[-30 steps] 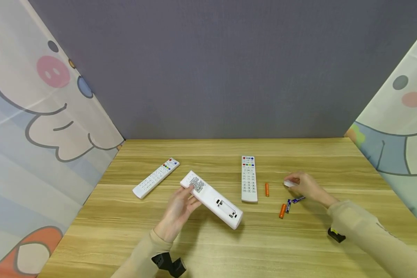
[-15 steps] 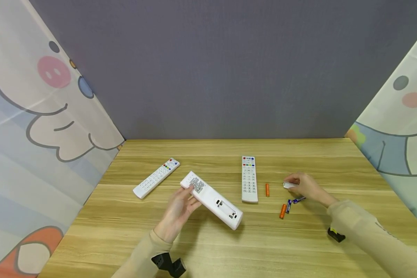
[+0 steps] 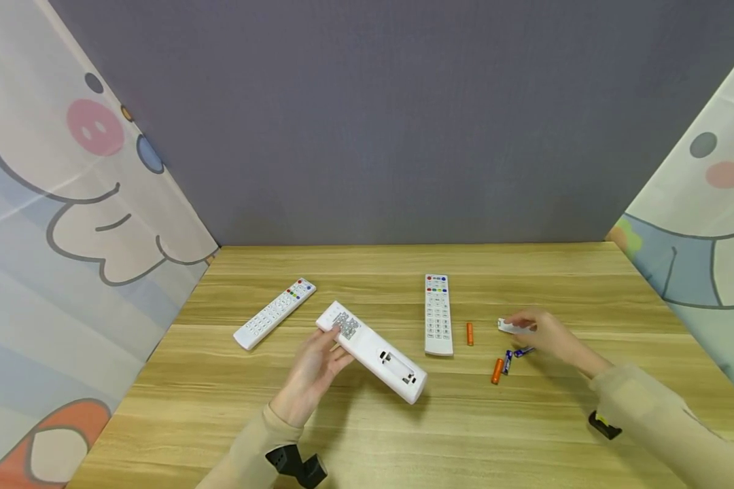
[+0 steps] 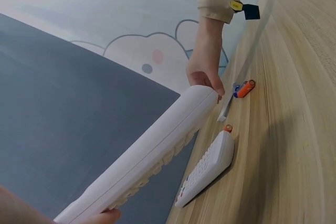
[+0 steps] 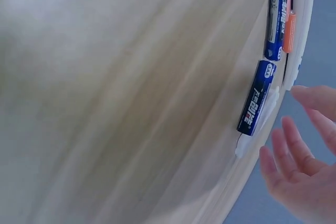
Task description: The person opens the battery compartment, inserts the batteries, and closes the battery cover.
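My left hand (image 3: 308, 373) grips a white remote control (image 3: 367, 346) by its label end, raised over the table with its back up. Its battery compartment (image 3: 397, 367) lies uncovered, with contacts showing and no batteries inside. Over on the right, my right hand (image 3: 547, 336) hovers at a small white battery cover (image 3: 506, 327) on the table. In the right wrist view its fingers (image 5: 294, 150) are spread with nothing between them, and the cover (image 5: 242, 145) lies partly behind a blue AAA battery (image 5: 257, 98).
One remote control (image 3: 275, 314) lies slanted at the left, buttons up; another remote control (image 3: 438, 316) lies upright in the middle. Beside it is an orange battery (image 3: 469, 333). Nearer are a second orange battery (image 3: 497, 371) and another blue battery (image 3: 508, 363). A grey panel (image 3: 367, 122) stands behind the table.
My right hand has let go of the white battery cover and drawn slightly right, so more of the cover shows. The left hand and its remote control have stayed put.
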Available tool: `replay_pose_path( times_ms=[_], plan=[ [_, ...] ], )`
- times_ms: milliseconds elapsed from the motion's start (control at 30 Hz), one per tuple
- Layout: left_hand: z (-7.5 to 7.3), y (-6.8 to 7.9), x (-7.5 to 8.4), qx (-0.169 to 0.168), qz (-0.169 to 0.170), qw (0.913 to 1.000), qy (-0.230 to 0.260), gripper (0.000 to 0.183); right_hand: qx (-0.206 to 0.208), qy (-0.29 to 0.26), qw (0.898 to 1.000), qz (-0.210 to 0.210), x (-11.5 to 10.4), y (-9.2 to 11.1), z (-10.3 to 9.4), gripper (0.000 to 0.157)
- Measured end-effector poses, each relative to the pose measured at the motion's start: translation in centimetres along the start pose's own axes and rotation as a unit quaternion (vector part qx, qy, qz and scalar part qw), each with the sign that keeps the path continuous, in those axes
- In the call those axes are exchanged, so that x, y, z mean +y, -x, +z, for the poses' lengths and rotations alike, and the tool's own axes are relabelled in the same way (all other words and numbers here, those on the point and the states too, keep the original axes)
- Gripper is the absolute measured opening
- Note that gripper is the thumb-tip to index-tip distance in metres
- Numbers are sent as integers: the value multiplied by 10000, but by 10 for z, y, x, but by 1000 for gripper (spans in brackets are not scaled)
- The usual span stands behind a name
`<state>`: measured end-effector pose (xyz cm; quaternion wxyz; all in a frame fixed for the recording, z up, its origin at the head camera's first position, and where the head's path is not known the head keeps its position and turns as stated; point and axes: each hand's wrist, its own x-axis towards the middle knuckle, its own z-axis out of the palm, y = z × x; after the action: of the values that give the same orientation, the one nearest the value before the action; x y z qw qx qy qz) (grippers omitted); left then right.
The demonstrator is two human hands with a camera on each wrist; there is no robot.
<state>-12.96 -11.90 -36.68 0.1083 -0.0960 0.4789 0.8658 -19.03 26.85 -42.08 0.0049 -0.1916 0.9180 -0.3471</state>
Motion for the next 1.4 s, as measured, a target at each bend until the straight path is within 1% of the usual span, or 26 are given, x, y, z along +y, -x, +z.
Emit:
replay_pose_path(
  times_ms=[100,300,367,567,867,1000,1133,1300,1400],
  plan=[
    [0,1,1,15,-8,10000,-8,42,45,109,9999,-37,0,4,0,23],
    [1,1,2,-30,-25,10000,-11,43,180,262,9989,-334,1,11,-1,20],
    [1,1,2,-37,-24,10000,-8,43,189,319,9987,-343,2,12,0,20],
    [0,0,2,-14,-35,10000,23,43,-8,520,9983,-253,4,17,0,23],
    [-1,-2,-1,165,-9,9998,-111,42,-247,454,9986,-133,7,19,-1,24],
    [-1,-2,-1,179,-5,9997,-137,42,-314,467,9983,-146,9,20,0,26],
    [-2,-2,-1,166,-22,9998,-147,43,-274,508,9979,-298,11,21,1,24],
    [-2,-2,0,51,-73,9999,-83,45,-218,546,9964,-604,11,21,4,23],
    [-2,-2,0,-1,-77,10000,-60,45,-242,587,9958,-654,10,21,5,22]
  ],
)
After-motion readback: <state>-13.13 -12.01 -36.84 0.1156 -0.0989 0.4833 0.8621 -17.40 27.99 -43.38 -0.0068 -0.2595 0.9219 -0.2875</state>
